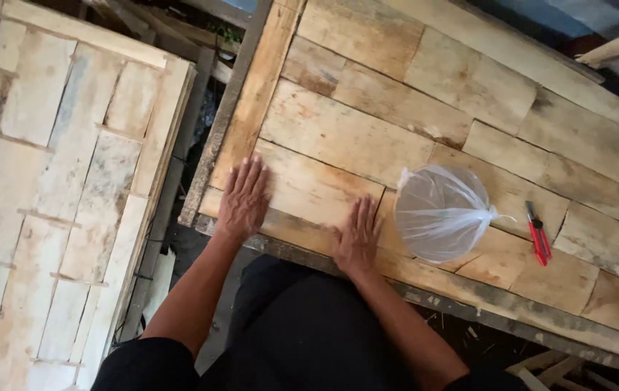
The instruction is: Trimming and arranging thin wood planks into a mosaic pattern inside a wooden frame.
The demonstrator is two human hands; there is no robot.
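I have both palms flat on the wooden panel [367, 137], a board pieced together from short pale planks, and I judge the work in hand to be pressing or steadying it along its near edge. To do that well, I keep the weight spread through the whole palm, not the fingertips, and keep both hands well onto the planks and off the dark edge strip.

My left hand [243, 199] lies near the panel's near left corner, fingers stretched out and close together, holding nothing. My right hand [357, 235] sits further along the same edge, fingers also flat and empty, just beside a knotted clear plastic bag [441, 213] resting on the panel. Beyond the bag lies a red utility knife [539, 233].

The panel looks rough-sawn, its joints uneven, some planks stained darker. A second panel [56, 188] of like make stands off its left side.
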